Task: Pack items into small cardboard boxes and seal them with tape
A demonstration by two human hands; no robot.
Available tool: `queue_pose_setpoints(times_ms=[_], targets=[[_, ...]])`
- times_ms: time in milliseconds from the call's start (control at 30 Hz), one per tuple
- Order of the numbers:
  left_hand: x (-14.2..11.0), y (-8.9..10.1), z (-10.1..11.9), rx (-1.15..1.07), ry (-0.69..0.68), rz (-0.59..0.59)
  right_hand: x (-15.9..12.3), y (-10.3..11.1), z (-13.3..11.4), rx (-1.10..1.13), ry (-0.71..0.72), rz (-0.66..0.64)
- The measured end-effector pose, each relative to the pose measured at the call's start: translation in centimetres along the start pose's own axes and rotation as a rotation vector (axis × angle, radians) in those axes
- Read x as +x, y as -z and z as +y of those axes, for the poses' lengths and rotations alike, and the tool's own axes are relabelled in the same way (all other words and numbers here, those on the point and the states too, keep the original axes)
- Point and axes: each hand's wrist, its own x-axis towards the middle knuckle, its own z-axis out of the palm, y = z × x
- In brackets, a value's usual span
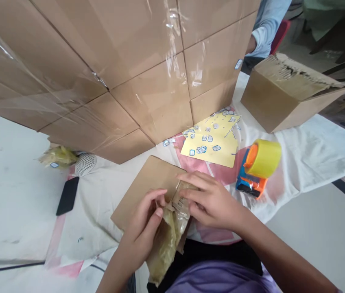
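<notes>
A flat piece of cardboard [143, 187] lies on the cloth in front of me, with clear tape over its right part. A long strip of crumpled yellowish packing tape [164, 248], with torn brown paper on it, hangs from its near side toward my lap. My left hand [146, 221] is curled at the strip's upper end, thumb and fingers around its edge. My right hand [206, 197] grips the taped right end of the cardboard, its fingers bent over the top; the thumb is partly hidden.
A large stack of taped cardboard boxes [148, 97] stands ahead. At right are a tape dispenser [252, 183] with a yellow tape roll [265, 158] and an open carton [270, 99]. Yellow sheets with small labels [210, 148], a phone [68, 196] and tape scraps [58, 156] lie around. Another person's sleeve [267, 30] shows behind.
</notes>
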Motion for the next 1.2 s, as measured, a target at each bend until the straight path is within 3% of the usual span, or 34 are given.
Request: queue_pose_setpoints(times_ms=[133,267,367,467,600,867,1200], targets=[[-1.1,0.1,0.3,0.085,-0.118,-0.100,0.7,2.1,-0.9,-0.126,-0.012,-0.157],[-1.1,-0.8,0.3,0.400,-0.215,-0.010,1.3,2.9,-2.5,-0.327,0.010,-0.322],[-1.0,-1.4,-0.6,0.627,-0.356,0.075,1.5,1.4,-2.7,-0.416,0.138,-0.404],[-1.0,-1.5,-1.4,0.790,-0.475,0.175,1.6,-0.8,-2.1,-0.528,0.220,-0.351],[-1.4,-0.8,-1.2,0.882,-0.546,0.238,1.4,-2.5,-1.9,-0.645,0.131,-0.210],[-3.5,1.2,-1.0,0.980,-0.553,0.257,2.0,-3.0,-4.1,-0.727,0.099,-0.163],[-4.4,2.0,-1.8,0.939,-0.528,0.398,3.1,-3.5,-4.8,-0.739,0.142,-0.158]])
